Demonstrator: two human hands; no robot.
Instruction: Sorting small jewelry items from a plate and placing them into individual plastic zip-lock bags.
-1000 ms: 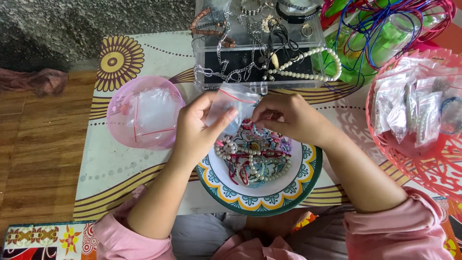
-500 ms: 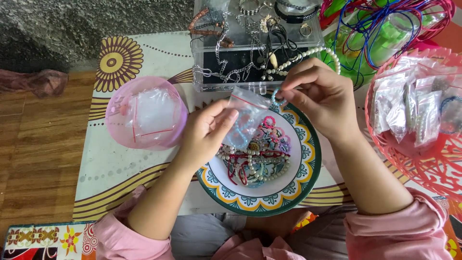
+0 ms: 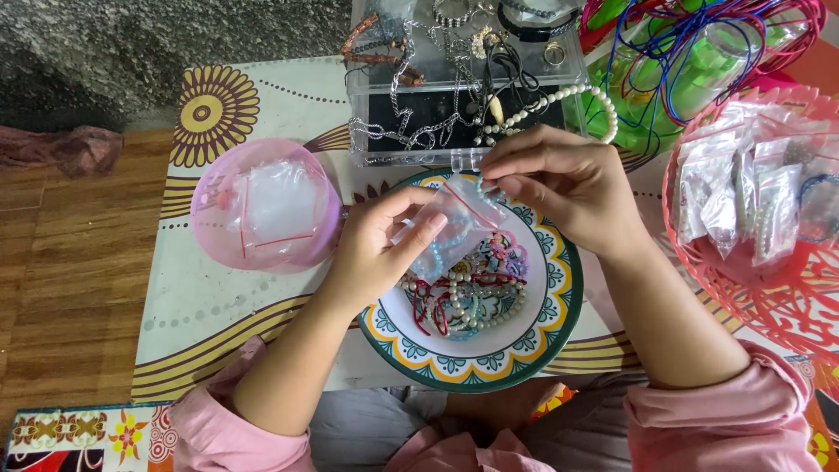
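Observation:
My left hand [image 3: 384,249] pinches a small clear zip bag [image 3: 454,223] with a red strip, holding it tilted over a patterned plate [image 3: 551,323]. My right hand [image 3: 559,179] grips the bag's upper edge and a light blue bead bracelet [image 3: 480,186] that hangs into the bag. The plate holds a heap of bead bracelets [image 3: 468,293] in pink, white and blue.
A pink plastic bowl [image 3: 210,218] with empty zip bags sits to the left. A clear jewellery box [image 3: 463,83] with chains and a pearl strand stands behind the plate. A red basket [image 3: 786,297] of filled bags is on the right, a green basket [image 3: 690,65] behind it.
Both hands have lifted the bag up and away from the heap on the plate. My right hand moved up toward the box and now feeds a blue bracelet into the bag's mouth.

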